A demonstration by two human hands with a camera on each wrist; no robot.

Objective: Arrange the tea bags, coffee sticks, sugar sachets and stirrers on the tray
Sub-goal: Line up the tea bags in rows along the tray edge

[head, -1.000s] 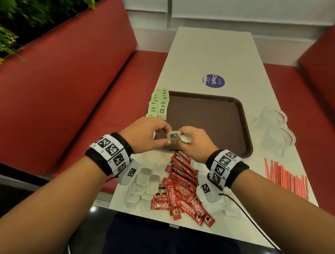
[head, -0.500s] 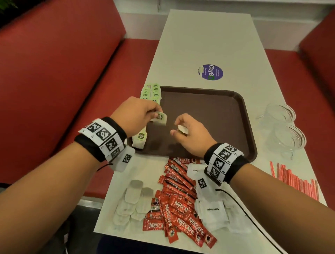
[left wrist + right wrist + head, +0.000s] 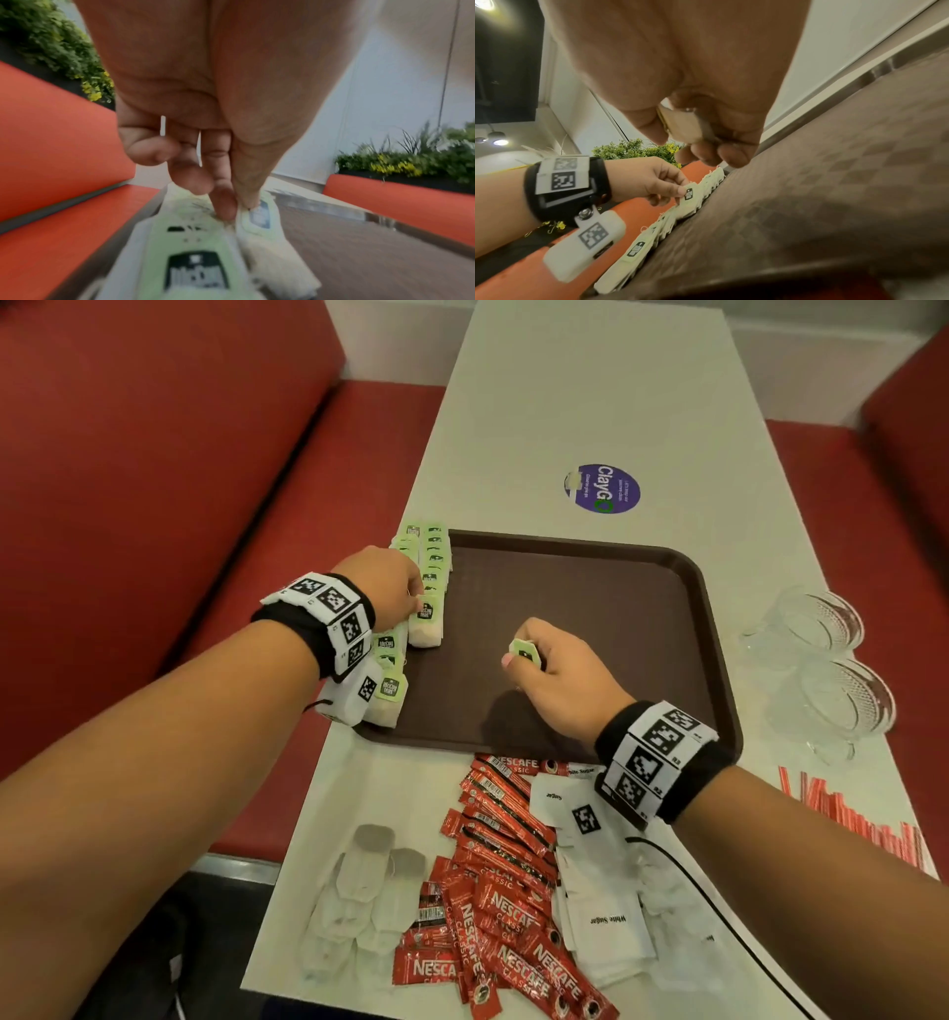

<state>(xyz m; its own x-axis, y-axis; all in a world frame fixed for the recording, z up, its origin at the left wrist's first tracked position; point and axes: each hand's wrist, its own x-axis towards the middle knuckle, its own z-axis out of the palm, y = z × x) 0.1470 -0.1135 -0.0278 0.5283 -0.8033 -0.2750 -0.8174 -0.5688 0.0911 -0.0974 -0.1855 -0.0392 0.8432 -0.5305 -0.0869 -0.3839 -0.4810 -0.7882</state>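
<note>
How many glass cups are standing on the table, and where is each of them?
2. Both stand on the table to the right of the tray: the far glass cup and the near glass cup just behind the stirrers. They are transparent; nothing hides a third.

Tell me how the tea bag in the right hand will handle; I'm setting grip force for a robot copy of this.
Probably very light: the right hand holds the tea bag with a fingertip pinch. Likely soft and crushable, since the bags in the row look like thin paper pouches. Its green tag sticks out above the fingers, so it may flap or snag.
</note>
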